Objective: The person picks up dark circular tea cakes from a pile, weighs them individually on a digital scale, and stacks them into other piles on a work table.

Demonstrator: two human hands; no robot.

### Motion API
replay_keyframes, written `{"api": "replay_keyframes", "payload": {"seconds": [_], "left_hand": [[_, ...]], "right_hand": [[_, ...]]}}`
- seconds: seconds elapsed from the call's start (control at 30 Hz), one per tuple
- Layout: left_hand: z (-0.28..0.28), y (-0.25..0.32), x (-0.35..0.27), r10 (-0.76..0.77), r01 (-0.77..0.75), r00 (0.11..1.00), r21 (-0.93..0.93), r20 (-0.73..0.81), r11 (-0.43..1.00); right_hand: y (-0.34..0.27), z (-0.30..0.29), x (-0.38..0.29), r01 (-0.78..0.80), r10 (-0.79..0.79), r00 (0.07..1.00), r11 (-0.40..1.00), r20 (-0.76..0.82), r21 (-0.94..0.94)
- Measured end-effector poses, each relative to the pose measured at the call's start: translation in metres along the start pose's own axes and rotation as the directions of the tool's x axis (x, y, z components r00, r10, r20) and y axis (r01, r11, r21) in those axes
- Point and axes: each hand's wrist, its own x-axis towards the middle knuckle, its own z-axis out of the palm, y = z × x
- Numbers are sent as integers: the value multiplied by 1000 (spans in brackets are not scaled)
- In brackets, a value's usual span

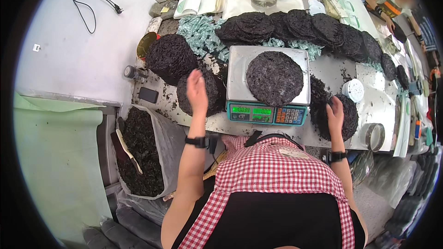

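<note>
A round dark disc (pixel 275 77) of what looks like dried seaweed lies flat on the steel pan (pixel 237 72) of a digital scale. The scale's teal front (pixel 271 121) carries lit green displays and a keypad. To its left, my left hand (pixel 197 91), slightly blurred, is over a stack of dark discs (pixel 185 102) with fingers extended and nothing in it. My right hand (pixel 335 114) is over another dark disc pile (pixel 349 119) right of the scale, thumb apart from the fingers. Whether either hand touches its pile, I cannot tell.
A taller disc stack (pixel 171 58) stands at left, near a phone (pixel 148 95) and a jar (pixel 135 73). Overlapping discs (pixel 254 26) curve behind the scale beside green-white packets (pixel 199 34). An open sack of dark flakes (pixel 138 138) holds a brush (pixel 128 150). Co-workers sit across.
</note>
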Motion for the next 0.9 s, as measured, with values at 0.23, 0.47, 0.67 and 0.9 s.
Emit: {"api": "replay_keyframes", "payload": {"seconds": [0.23,0.47,0.67,0.9], "left_hand": [[158,-14,-28,208,-267,917,135,341,954],[185,35,-31,125,-684,660,524,741,507],[197,41,-28,83,-758,564,476,821,446],[202,47,-24,72,-677,601,459,796,576]], "right_hand": [[-71,131,52,47,-31,995,983,94,-178],[-119,118,74,352,-293,936,800,195,-486],[-98,130,129,171,19,953,789,302,-591],[-3,34,173,-317,367,916,909,160,-272]]}}
